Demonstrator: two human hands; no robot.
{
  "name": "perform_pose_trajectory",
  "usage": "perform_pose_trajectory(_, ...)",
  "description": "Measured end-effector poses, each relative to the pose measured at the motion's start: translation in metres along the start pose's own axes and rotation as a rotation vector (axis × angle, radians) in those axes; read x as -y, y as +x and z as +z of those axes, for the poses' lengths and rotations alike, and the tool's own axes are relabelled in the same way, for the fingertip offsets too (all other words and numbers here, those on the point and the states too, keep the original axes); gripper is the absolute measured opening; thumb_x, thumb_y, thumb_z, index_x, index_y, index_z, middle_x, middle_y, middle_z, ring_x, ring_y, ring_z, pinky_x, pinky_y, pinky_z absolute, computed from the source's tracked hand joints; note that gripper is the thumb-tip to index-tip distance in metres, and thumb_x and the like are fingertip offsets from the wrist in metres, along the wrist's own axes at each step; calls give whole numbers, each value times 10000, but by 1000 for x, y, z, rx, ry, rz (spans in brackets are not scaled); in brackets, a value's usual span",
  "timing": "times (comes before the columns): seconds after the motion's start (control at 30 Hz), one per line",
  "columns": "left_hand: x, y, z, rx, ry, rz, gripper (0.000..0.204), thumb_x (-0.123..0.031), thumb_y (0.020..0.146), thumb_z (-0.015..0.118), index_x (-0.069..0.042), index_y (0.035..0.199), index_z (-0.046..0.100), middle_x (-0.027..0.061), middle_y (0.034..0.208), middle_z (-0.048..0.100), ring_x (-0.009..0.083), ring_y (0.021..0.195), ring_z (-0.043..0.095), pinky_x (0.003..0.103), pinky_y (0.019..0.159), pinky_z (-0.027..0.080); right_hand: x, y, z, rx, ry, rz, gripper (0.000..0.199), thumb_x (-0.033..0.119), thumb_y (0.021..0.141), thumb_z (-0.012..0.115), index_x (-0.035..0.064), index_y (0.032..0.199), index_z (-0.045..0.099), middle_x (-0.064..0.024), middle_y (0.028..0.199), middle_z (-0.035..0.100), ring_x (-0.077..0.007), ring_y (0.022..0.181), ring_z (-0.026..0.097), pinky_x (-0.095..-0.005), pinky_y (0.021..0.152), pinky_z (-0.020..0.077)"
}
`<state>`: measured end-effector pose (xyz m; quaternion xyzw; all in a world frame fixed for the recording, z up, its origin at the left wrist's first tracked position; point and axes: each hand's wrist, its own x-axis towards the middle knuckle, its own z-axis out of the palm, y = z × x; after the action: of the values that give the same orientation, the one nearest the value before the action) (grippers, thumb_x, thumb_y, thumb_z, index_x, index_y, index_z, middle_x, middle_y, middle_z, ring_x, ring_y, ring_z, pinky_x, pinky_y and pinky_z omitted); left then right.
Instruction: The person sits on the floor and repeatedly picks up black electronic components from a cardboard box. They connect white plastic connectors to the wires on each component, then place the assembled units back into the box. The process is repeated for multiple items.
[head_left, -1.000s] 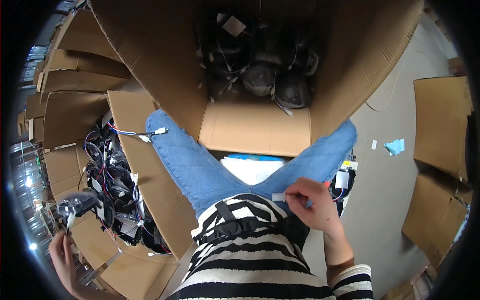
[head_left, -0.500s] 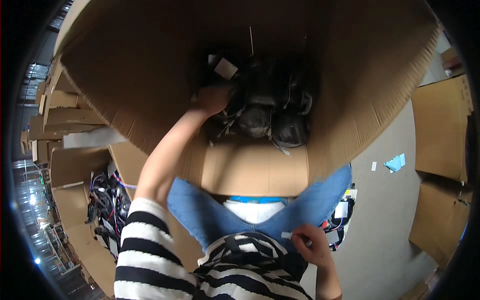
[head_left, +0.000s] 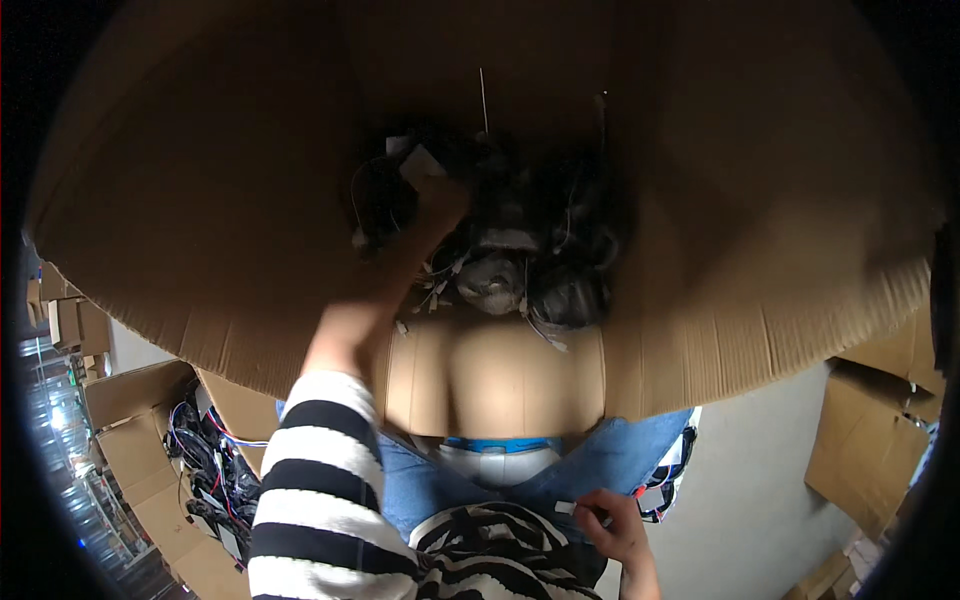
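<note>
Deep inside a large open cardboard box [head_left: 500, 385], my left hand [head_left: 443, 195] reaches to the dark bundles at the back. It is at a white label [head_left: 420, 165] on one bundle; shadow hides its fingers, so whether it grips anything does not show. Several black wire bundles [head_left: 568, 297], some seemingly wrapped in clear plastic, lie beside it with thin leads and small pale connectors sticking out. Low over my lap, my right hand [head_left: 615, 525] is closed in a pinch on a small white tag [head_left: 565, 508], which juts out to the left of the fingertips.
At the left stands an open carton [head_left: 140, 450] holding a tangle of black, red and blue wiring [head_left: 215, 460]. More wiring [head_left: 665, 490] shows beside my right leg. Another cardboard box [head_left: 870, 440] stands on the grey floor [head_left: 745, 480] at the right.
My view has moved further into the box, whose walls now fill more of it. My left arm reaches deeper, its hand now at the white label. My right hand still pinches the tag.
</note>
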<state>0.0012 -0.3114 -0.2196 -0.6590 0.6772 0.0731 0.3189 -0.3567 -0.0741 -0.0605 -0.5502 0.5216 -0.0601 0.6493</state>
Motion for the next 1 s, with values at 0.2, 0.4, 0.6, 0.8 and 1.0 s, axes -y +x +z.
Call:
perform_pose_trajectory(0.2,58,-99,3,-601,-579,66,163,-134,714,546,2,793,592,140,848,590,261,824,570,313,704,445,12,-4,3,83,-52,-28,68,54,728,565,8,773,587,-113,673,547,-210,557,525,-280,502,406)
perform_pose_trajectory(0.4,15,-229,-10,-323,-1700,41,175,-134,837,481,15,864,570,32,785,576,123,783,527,253,740,417,18,-20,14,123,-72,-198,40,28,711,574,14,744,559,-99,664,543,-214,546,514,-278,496,405)
perform_pose_trajectory(0.6,-63,-309,-20,-30,-2126,170,241,-190,911,364,-42,1066,473,-30,696,455,26,587,409,151,525,353,25,-44,24,106,-177,-302,68,4,681,586,18,735,546,-73,647,536,-187,527,506,-266,475,395)
perform_pose_trajectory(0.8,-82,-367,-26,96,-2055,325,286,-145,893,398,-30,1142,478,-8,705,476,54,649,444,185,577,377,24,-60,28,66,-226,-378,59,-5,674,587,17,716,553,-65,628,533,-170,503,480,-259,453,374)
perform_pose_trajectory(1.0,-93,-388,-33,-98,-1769,421,150,-67,832,457,17,916,548,79,704,518,160,619,494,273,555,398,27,-72,25,18,-203,-446,88,-43,646,582,17,700,547,-43,614,520,-128,473,418,-232,436,332)
